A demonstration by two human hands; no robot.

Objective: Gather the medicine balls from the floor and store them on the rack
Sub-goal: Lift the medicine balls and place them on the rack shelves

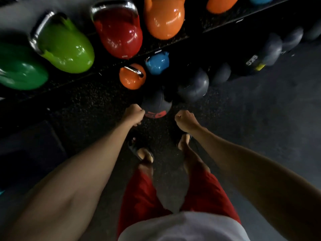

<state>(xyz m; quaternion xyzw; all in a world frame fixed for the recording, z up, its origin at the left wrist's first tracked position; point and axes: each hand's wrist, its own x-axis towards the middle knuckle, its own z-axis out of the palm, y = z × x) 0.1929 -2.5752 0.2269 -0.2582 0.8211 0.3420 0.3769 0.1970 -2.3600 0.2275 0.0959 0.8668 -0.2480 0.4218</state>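
A black medicine ball with red markings [156,106] lies on the dark rubber floor just ahead of my feet. My left hand [134,113] hangs at the ball's left edge with curled fingers; whether it touches the ball is unclear. My right hand [185,120] is a curled fist a short way right of the ball and holds nothing. More dark medicine balls [193,86] run in a row toward the upper right, among them a black one marked 6KG [250,64]. They sit low under the black rack shelf [196,33].
Large kettlebells stand on the shelf: dark green [20,72], lime [66,47], red [119,32] and orange [165,18]. A small orange kettlebell [132,79] and a blue one [157,62] sit lower, just beyond the ball. My sandalled feet [140,152] stand behind it.
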